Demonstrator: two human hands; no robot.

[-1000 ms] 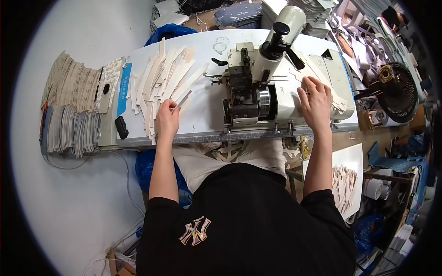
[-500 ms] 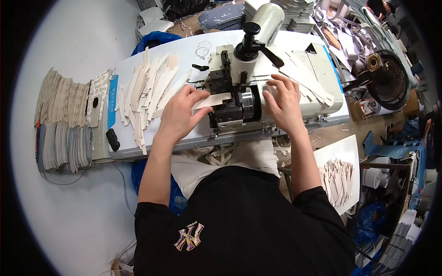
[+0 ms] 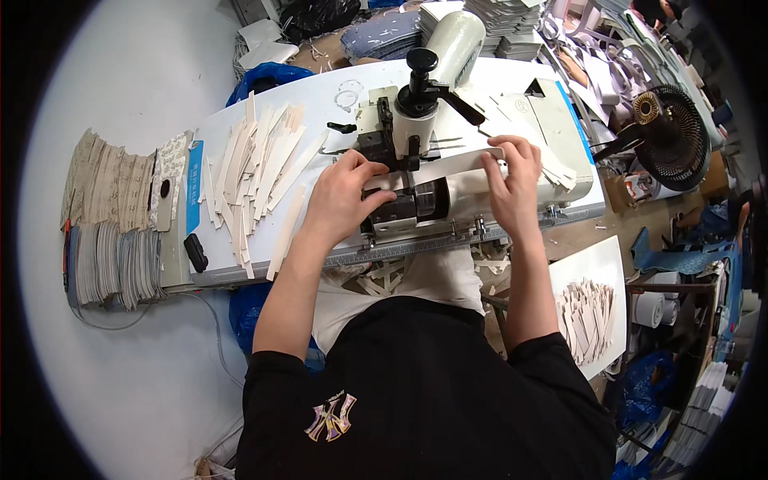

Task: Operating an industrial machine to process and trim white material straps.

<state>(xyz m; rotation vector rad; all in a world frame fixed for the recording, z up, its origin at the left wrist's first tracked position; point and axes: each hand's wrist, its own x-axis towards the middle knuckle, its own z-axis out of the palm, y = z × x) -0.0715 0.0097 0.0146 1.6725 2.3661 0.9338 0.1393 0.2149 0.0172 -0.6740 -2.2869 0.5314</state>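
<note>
A long pale cream strip (image 3: 456,166) lies across the front of a white and black machine (image 3: 412,152) on the white worktable (image 3: 336,96). My left hand (image 3: 344,196) holds the strip's left end by the machine's dark roller part. My right hand (image 3: 512,180) pinches its right end, fingers curled over the edge. A loose pile of similar cream strips (image 3: 256,172) lies on the table to the left of my left hand.
Stacks of beige and grey pieces (image 3: 108,220) sit at the table's far left. More strips lie on a white board (image 3: 588,308) at lower right. A black fan (image 3: 668,132) stands at the right. Cluttered stacks fill the back.
My left hand left the strip pile and came to the machine with a strip. My right hand moved left to take its other end. The strip now spans the machine's front.
</note>
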